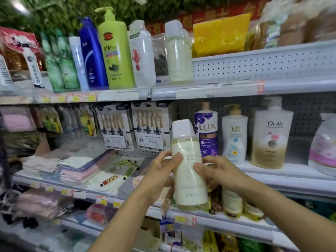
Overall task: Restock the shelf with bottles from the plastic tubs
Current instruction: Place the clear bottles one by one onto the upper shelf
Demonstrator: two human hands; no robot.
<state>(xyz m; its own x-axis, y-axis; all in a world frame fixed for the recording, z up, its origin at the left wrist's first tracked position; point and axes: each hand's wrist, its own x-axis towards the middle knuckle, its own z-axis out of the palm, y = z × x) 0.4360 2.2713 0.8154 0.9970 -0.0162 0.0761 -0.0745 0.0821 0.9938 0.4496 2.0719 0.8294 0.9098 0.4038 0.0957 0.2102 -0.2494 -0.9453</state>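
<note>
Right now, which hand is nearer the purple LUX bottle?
Right. The right hand grips the held cream bottle just below the LUX bottle; the left hand grips the far side.

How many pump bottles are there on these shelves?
2 that show plainly: a green pump bottle on the top shelf, left of centre, and a white pump bottle on the middle shelf between the purple and cream bottles. Others may be hidden behind.

A shop aisle: white metal shelves with pegboard backing, yellow price tags along the edges, rows of LUX and OLAY bottles, carded toothbrush packs hung on hooks.
</note>
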